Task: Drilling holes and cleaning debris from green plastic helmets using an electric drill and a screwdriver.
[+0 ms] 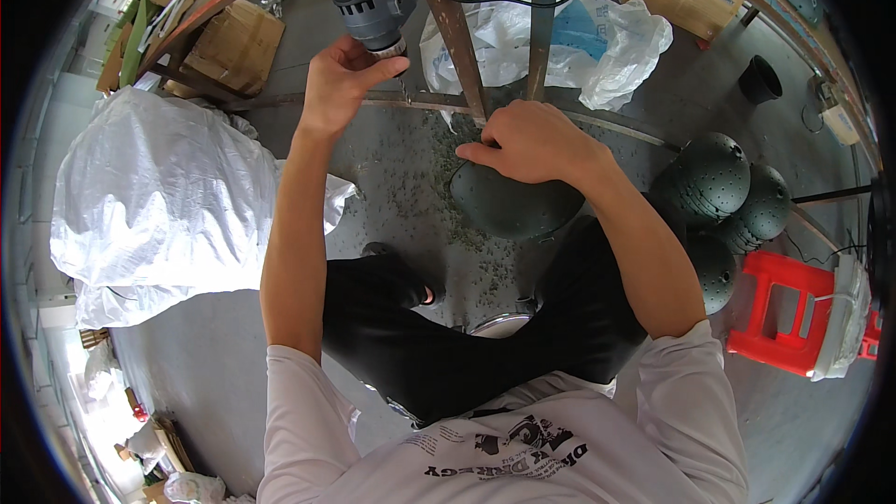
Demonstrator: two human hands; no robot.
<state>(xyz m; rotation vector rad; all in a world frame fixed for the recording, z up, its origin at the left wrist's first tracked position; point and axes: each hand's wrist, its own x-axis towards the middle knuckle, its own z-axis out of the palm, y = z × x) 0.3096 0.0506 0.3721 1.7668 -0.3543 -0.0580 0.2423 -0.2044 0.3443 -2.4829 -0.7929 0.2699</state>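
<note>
A grey-and-black power drill [369, 9] points downward at the top, a thin bit below its chuck. Wrapped round the chuck are the thumb and fingers of my left hand [338, 84]. My right hand [537, 142] is closed over the far edge of a dark green, dome-shaped shell [515, 203], its thumb pointing left. Some of its fingertips are hidden behind the edge. The shell is by my knees, well apart from the drill bit. Small green shavings [425, 173] are scattered on the floor around it.
Several perforated green domes [714, 177] are piled at the right, near a red plastic stool [784, 308]. A large white sack [173, 196] stands at the left. Metal legs [459, 37] and a crumpled plastic bag [625, 47] lie ahead. Cardboard boxes [233, 47] are farther back.
</note>
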